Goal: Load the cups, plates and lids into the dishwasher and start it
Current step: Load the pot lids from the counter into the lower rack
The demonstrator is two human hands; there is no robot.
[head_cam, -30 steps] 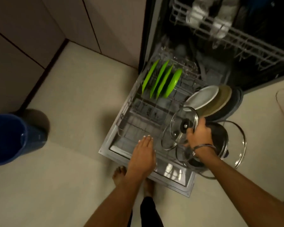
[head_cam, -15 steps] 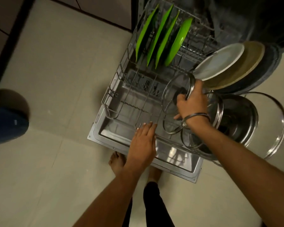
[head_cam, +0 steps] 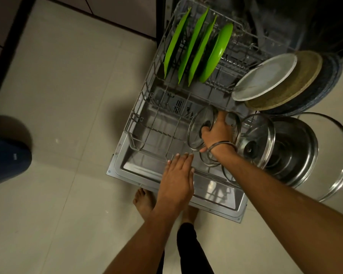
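A glass lid (head_cam: pixel 201 129) is held by its knob in the right hand (head_cam: pixel 216 133) and stood on edge among the tines at the near right of the lower rack (head_cam: pixel 147 107). The left hand (head_cam: pixel 176 178) is laid flat, fingers straight, on the rack's near edge. Next, the lid must be seated between tines and released.

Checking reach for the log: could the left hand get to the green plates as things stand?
Probably yes. The left hand lies flat at the rack's near edge, holding nothing, and the open rack between it and the green plates looks unobstructed.
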